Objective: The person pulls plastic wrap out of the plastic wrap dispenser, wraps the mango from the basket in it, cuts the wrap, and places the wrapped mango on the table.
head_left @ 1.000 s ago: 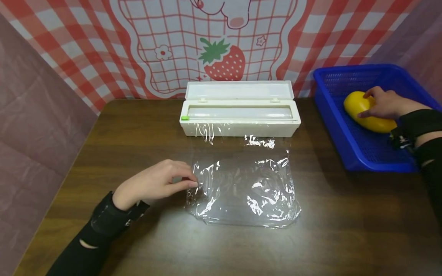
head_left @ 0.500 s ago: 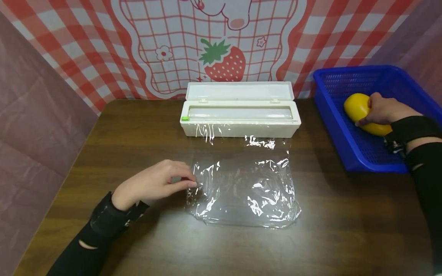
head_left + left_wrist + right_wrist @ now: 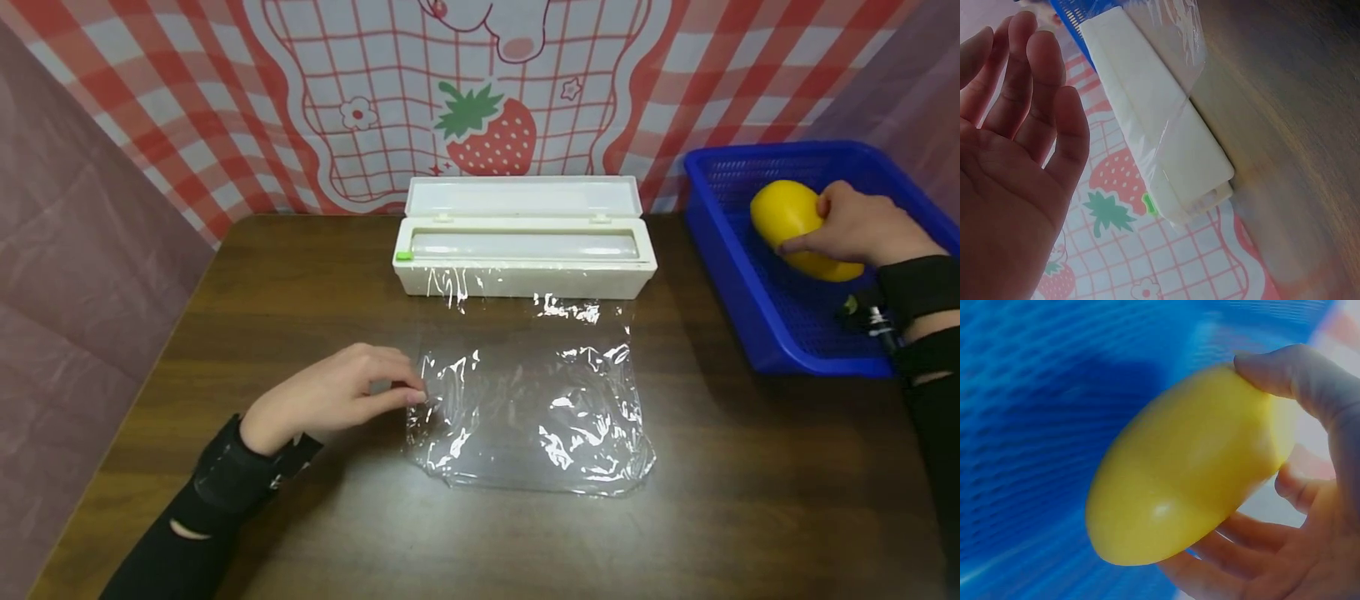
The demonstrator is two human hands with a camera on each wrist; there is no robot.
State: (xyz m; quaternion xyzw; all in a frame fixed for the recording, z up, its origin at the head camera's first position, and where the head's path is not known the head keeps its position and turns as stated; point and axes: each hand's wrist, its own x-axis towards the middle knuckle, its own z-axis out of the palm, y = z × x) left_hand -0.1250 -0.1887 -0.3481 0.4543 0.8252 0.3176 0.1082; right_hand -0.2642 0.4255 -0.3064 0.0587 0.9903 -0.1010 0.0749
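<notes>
Head view: right hand (image 3: 866,223) grips yellow oval object (image 3: 783,215); whether left hand (image 3: 337,389) pinches film (image 3: 517,408) is unclear.

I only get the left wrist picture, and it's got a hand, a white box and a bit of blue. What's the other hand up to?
Observer: The right hand is holding a smooth yellow thing inside the blue basket.
Operator: Wow, I can't see that at all! And where does the see-through plastic stop? Mine gets cut off at the top.
Observer: In the head view, its loose edge lies on the table, on the person's side of the white box.
</notes>
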